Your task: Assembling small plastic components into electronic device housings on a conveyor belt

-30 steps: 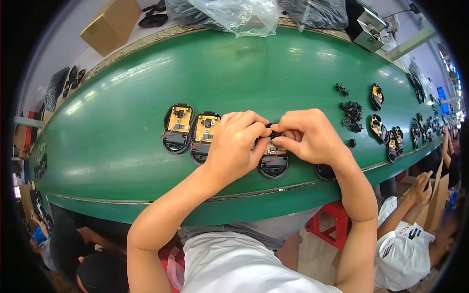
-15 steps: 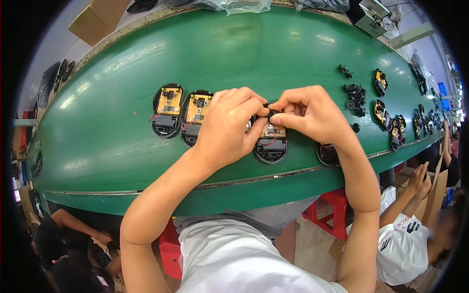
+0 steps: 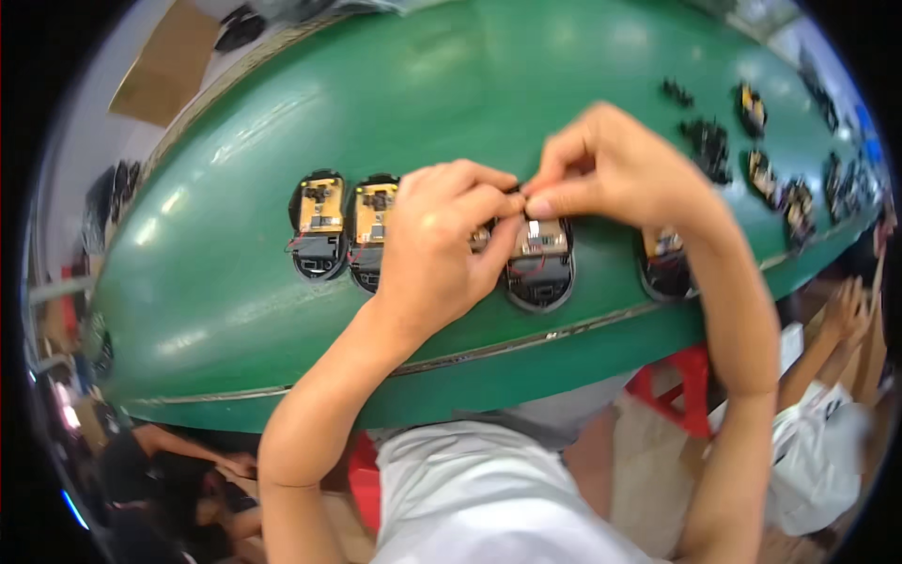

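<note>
We saw both hands meeting over a smooth, glossy green counter with a curved front edge. The left hand lay knuckles-up, its fingers curled shut, thumb and forefinger pinching toward the right hand, whose fingers were also pinched closed; what tiny part sat between the fingertips we could not tell. Directly beneath the pinch lay an open black oval shell, rounded like a mouse base, with a tan circuit board and thin red wires inside. Two matching shells sat side by side just left of the left hand, and another lay partly hidden behind the right wrist. A cluster of small black parts lay farther right, and a flat brown cardboard box sat beyond the counter.
</note>
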